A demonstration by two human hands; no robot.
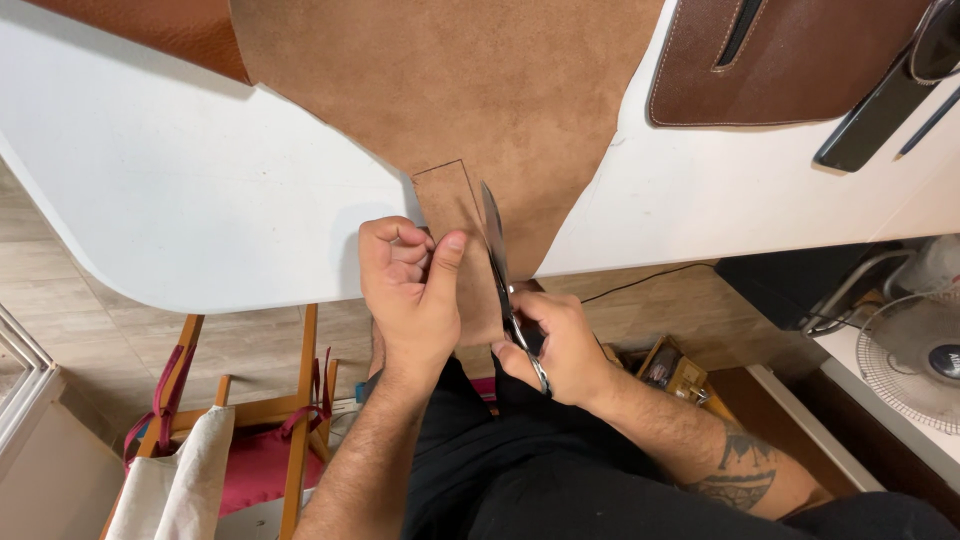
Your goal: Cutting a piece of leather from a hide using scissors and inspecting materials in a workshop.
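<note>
Where scissors (503,290) cut, blade tips indistinct.

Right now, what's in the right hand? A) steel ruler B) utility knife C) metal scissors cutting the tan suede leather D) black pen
C: the right hand grips metal scissors, blades along the drawn line on the tan suede leather piece, which the left hand pinches at its edge.

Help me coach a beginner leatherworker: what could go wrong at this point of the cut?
1. The left hand pinches the marked leather strip with its thumb right beside the scissors, so a slip might nick it.
2. The blades may wander off the drawn outline beside them.
3. The leather sheet hangs over the white table edge; its overhang could sag and skew the cut.
</note>
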